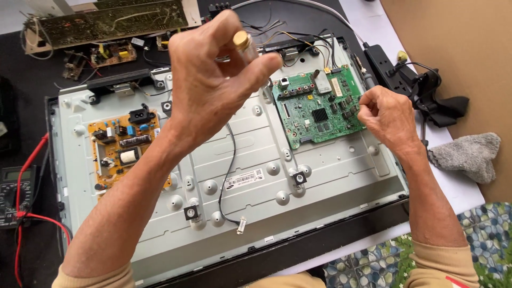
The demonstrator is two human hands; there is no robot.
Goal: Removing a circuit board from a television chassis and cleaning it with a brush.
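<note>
While left hand (213, 80) pinches a gold-capped vial (246, 45), right hand (386, 114) curled shut—over green circuit board (318, 106), multimeter (15, 194) far left.

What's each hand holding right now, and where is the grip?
Left hand pinches a small gold-capped cylinder, held just below the cap. Right hand is closed by the green circuit board; any held item cannot be told.

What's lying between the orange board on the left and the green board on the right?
In the head view, between the orange board and green board lies ribbed grey metal panel with a loose black cable; the raised left hand covers part.
</note>
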